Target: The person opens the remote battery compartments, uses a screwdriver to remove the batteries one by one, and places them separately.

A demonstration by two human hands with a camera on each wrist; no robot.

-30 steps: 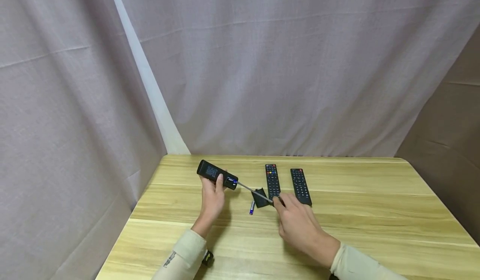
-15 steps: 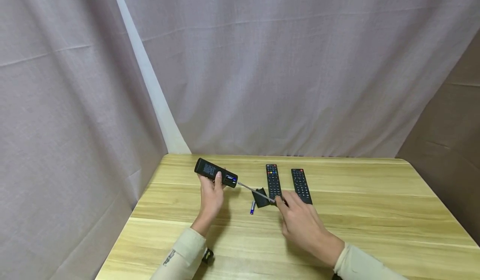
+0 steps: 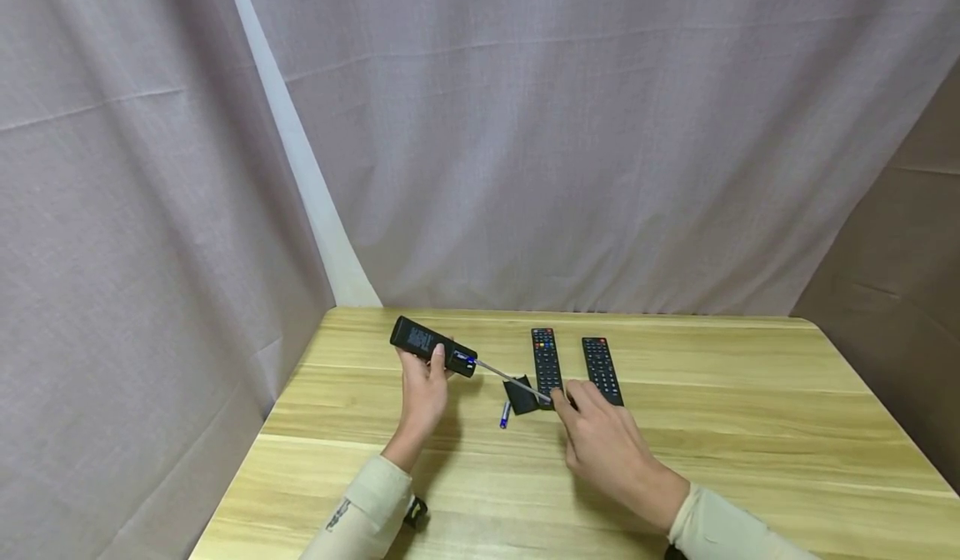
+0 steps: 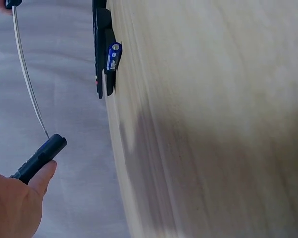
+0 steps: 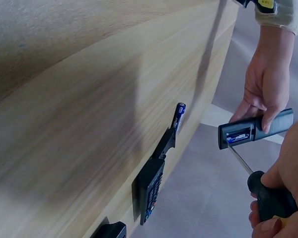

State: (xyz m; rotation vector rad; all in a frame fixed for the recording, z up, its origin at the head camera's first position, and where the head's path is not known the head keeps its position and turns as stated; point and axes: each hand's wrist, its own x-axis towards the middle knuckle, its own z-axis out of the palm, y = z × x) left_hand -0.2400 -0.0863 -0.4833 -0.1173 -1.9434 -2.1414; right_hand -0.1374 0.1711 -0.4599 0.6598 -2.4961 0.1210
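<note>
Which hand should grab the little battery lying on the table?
Probably the right hand: it is nearer the loose battery, though it must first put down the screwdriver. The left hand grips the remote.

- A staged recording corner, not a lived-in room.
- Grey curtains (image 3: 525, 152) hang from 9 to 3 o'clock.
- A plain wooden table (image 3: 750, 427) stands before them.

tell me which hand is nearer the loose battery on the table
Right. The right hand, gripping the screwdriver, sits just right of the battery; the left hand holds a remote farther left.
</note>
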